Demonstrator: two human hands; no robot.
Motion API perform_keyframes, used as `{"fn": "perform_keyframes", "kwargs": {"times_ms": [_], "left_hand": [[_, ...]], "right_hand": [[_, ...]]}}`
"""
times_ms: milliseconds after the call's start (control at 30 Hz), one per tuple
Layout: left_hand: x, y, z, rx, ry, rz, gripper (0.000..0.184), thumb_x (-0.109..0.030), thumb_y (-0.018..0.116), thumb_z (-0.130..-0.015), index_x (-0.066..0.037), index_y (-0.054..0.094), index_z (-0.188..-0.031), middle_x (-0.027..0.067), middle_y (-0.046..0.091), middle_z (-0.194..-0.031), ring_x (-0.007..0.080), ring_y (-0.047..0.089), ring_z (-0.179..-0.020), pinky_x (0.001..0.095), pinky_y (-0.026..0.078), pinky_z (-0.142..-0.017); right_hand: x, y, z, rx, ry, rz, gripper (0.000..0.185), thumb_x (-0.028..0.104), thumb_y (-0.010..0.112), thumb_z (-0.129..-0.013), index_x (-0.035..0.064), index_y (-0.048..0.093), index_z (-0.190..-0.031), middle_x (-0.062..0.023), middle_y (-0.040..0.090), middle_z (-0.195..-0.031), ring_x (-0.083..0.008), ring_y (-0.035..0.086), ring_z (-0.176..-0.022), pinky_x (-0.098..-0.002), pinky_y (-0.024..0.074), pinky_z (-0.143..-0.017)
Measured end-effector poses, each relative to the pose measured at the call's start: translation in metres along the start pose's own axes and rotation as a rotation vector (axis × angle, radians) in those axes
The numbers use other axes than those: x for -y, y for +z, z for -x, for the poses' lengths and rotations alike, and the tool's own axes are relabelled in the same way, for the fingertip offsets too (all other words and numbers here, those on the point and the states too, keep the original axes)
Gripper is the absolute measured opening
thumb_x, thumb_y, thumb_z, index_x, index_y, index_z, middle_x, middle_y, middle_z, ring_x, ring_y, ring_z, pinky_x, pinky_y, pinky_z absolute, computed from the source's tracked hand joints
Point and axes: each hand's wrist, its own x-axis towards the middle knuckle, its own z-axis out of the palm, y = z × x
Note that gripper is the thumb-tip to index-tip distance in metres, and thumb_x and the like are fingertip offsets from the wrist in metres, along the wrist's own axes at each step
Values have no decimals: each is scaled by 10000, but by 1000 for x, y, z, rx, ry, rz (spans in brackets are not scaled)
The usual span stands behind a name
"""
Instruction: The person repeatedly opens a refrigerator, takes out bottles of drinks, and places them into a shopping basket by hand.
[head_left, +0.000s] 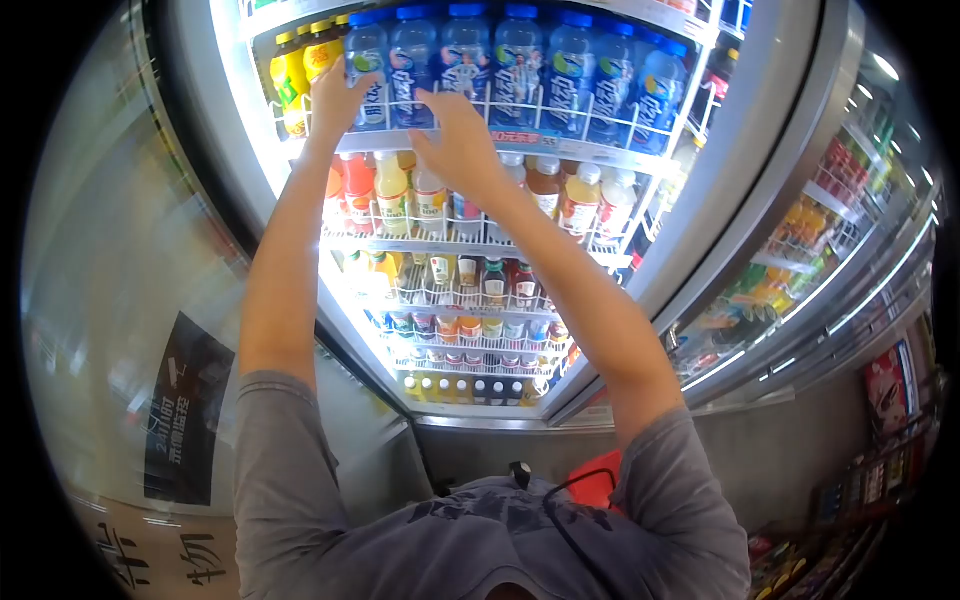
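Both my arms reach up into a lit drinks fridge. On the upper shelf stands a row of blue-capped drink bottles [517, 75]. My left hand [340, 100] is at the leftmost blue-capped bottle [367, 55], its thumb across the front and its fingers along the left side, partly hidden. Yellow drink bottles [290, 80] stand left of that hand. My right hand [455, 140] is in front of the shelf's wire rail, thumb and index finger apart, with nothing between them. Its fingertips are near the second blue-capped bottle [412, 70].
Lower shelves hold juice bottles [580, 200] and several rows of smaller drinks [495, 285]. White wire rails and a price strip [600, 152] run along the shelf fronts. A glass door [130, 280] stands at left; another fridge [800, 230] is at right.
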Motion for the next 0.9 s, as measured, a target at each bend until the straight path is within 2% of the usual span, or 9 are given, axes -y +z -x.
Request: {"fn": "perform_keyframes", "kwargs": {"times_ms": [33,100,167,267,433,600,667,733,900], "left_hand": [[1,5,4,-83,25,-45,558,-394,715,-827,49,596,-1144,242,658,-1018,396,642,-918,430,497,-832],[3,16,17,-99,14,-25,626,-410,654,-882,67,529,-1267,265,639,-1109,403,621,-1019,428,479,-900],[1,31,33,-149,-119,80,652,-421,591,-932,62,469,-1352,277,561,-1277,398,541,-1184,445,420,-999],[-36,43,81,-310,-76,-5,635,-421,541,-965,43,443,-1388,260,448,-1418,396,441,-1300,477,349,-1068],[-99,36,165,-124,-336,485,628,-415,531,-973,12,412,-1419,239,404,-1453,366,403,-1336,463,328,-1088],[-132,-1,214,-62,-478,793,560,-378,513,-1000,-36,407,-1430,161,521,-1368,243,528,-1225,359,414,-1025],[-149,-32,218,172,-526,1117,537,-369,517,-999,-52,423,-1423,135,557,-1331,212,567,-1169,355,436,-1002],[-160,-52,221,207,-492,1087,533,-364,520,-997,-57,425,-1422,133,562,-1327,207,579,-1151,356,442,-996],[-190,-87,241,248,-546,1054,534,-349,544,-984,-64,429,-1420,145,574,-1318,205,602,-1116,347,456,-982]], "right_hand": [[5,-18,12,-7,9,25,460,142,696,-817,0,585,-1240,-162,626,-1108,-291,600,-1041,-395,467,-945],[17,-55,38,209,394,-237,471,163,683,-862,26,558,-1294,-141,653,-1096,-215,637,-1013,-339,488,-917],[21,-75,70,153,445,-252,449,160,674,-868,22,568,-1282,-141,666,-1058,-219,650,-953,-338,510,-853],[21,-94,109,78,601,-337,414,159,656,-891,23,576,-1273,-133,679,-1052,-195,657,-898,-327,535,-769],[27,-104,142,-48,931,-700,403,181,620,-944,16,546,-1304,-89,678,-1086,-144,625,-984,-262,489,-818],[42,-105,152,-16,945,-786,635,337,615,-956,4,393,-1448,-147,559,-1333,-181,584,-1120,-320,459,-962],[50,-109,151,6,927,-802,652,344,634,-944,6,391,-1447,-175,544,-1352,-208,554,-1183,-331,433,-996],[57,-120,148,23,900,-808,706,360,664,-922,-3,373,-1455,-232,501,-1395,-268,495,-1290,-356,387,-1059],[67,-156,154,39,843,-795,712,369,662,-923,-9,375,-1454,-236,498,-1397,-278,494,-1293,-361,383,-1067]]}}
